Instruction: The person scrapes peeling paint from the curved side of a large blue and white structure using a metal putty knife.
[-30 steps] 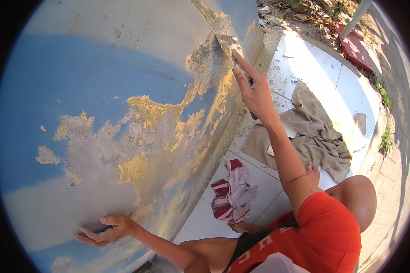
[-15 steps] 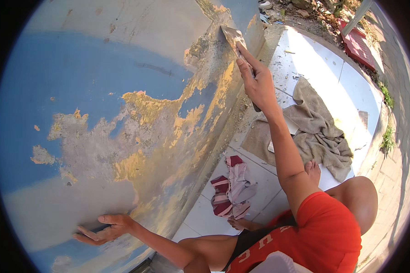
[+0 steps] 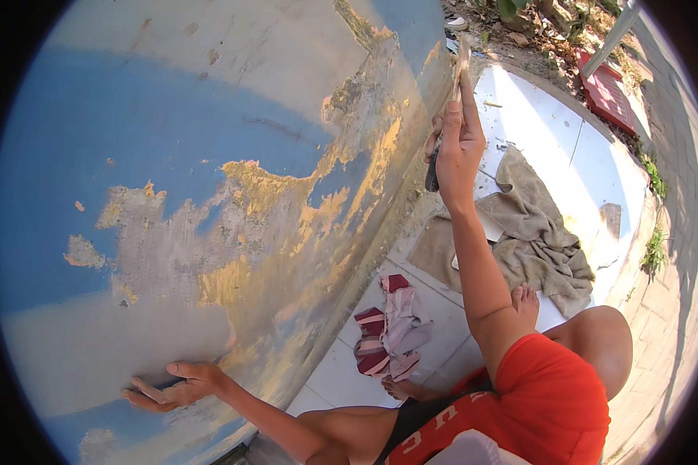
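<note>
My right hand (image 3: 459,159) grips a putty knife (image 3: 432,178) near the wall's far right edge. Its blade stands nearly edge-on and points away from me, apart from the wall; the dark handle end sticks out below my fingers. Blue and grey paint covers the wall (image 3: 70,163), with a large patch scraped down to grey plaster and yellowish undercoat. Lower on the wall, my left hand (image 3: 182,387) rests with its fingers stretched out and its thumb apart. A dark area, seemingly shadow, lies between thumb and fingers.
A brown-grey cloth (image 3: 531,225) lies crumpled on the white tiles (image 3: 539,101), with paint flakes nearby. A striped maroon and pink cloth (image 3: 388,333) is beside my foot. Farther off are a red plastic grate (image 3: 609,97), a pole (image 3: 613,39), dry leaves and paving.
My right hand has moved right with the putty knife, off the wall, and turned so the blade shows edge-on. My left hand stays in place on the wall.
</note>
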### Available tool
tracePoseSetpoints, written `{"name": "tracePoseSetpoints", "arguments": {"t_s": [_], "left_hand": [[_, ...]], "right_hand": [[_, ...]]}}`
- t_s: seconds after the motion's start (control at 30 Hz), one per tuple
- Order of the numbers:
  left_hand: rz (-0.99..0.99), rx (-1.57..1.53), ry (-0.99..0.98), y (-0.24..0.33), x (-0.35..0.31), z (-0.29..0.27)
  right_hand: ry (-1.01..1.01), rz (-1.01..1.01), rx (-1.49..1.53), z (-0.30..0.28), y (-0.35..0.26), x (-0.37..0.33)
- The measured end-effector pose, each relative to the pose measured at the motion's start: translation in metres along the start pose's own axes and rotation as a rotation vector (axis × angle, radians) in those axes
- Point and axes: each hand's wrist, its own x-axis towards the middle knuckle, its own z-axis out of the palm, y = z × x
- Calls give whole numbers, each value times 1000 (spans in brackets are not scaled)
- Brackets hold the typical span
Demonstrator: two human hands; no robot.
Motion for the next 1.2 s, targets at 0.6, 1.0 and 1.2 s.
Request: {"name": "tracePoseSetpoints", "arguments": {"t_s": [0.6,1.0,1.2], "left_hand": [[-36,-146,21,5,0,7],[-37,-223,4,17,16,-6],[93,-152,-13,0,44,-10]], "right_hand": [[-192,865,302,-66,62,-48],[-287,556,-265,-90,78,-39],[-523,73,-897,-88,70,-18]]}}
